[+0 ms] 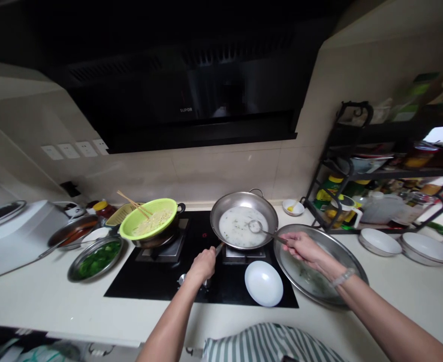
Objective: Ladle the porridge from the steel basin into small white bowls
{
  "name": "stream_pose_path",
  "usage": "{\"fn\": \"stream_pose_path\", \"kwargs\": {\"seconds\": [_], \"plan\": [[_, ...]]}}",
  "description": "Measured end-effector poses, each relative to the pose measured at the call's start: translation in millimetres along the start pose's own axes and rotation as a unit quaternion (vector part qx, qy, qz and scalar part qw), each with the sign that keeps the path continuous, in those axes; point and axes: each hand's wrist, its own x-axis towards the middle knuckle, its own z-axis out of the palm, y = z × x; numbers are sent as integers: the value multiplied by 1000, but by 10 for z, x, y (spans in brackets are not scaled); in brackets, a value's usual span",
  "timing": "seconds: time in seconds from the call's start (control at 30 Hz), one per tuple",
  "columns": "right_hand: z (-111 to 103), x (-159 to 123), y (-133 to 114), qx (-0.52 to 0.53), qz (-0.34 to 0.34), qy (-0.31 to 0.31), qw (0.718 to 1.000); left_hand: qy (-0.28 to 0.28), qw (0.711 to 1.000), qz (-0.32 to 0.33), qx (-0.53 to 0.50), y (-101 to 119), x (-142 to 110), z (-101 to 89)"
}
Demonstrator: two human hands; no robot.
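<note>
A steel wok (268, 211) sits on the right burner with milky white soup (236, 226) and green flecks in it. My left hand (204, 264) is closed around the wok's handle (219, 248). In my right hand (300, 246) is a ladle (264, 231), its round bowl dipping at the right side of the soup. Just in front of the wok, a white bowl (263, 284) rests on the black cooktop (146, 284). Under my right forearm lies a wide steel basin (347, 256) with cloudy liquid and some greens.
On the left burner, a lime-green colander (169, 204) of noodles with chopsticks (133, 202) sits atop a dark pot. A steel dish of greens (100, 259) is farther left. Several white bowls (380, 242) and a black spice rack (330, 136) stand right. A range hood (191, 90) hangs above.
</note>
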Motion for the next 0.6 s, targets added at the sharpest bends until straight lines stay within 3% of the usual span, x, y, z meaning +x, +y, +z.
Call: {"fn": "stream_pose_path", "kwargs": {"seconds": [0.6], "plan": [[-137, -299, 17, 52, 23, 3, 998, -2, 1000, -3, -3, 1, 0, -4]]}}
